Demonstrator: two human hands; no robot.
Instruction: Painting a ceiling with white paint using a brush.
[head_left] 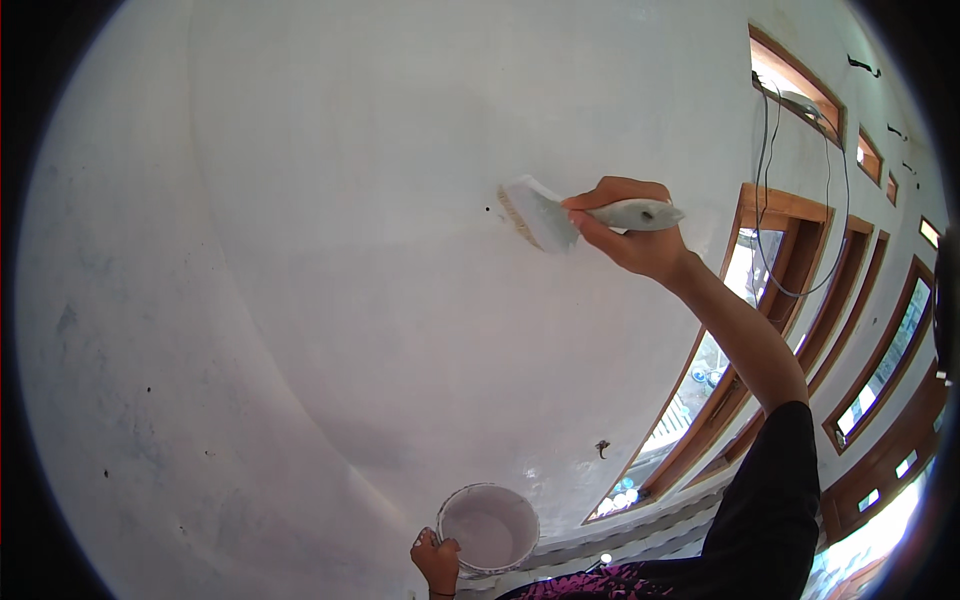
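1. Whitish wall [350,250] fills most of the view, with wood-framed windows [793,206] along the right.
2. Right hand [635,225], raised, is closed round the handle of a brush [545,218]; the bristles reach leftward from the fingers, at the wall, though contact is hard to tell.
3. Left hand [437,562], well apart and lower, grips the left rim of a bucket [527,520], below the brush.
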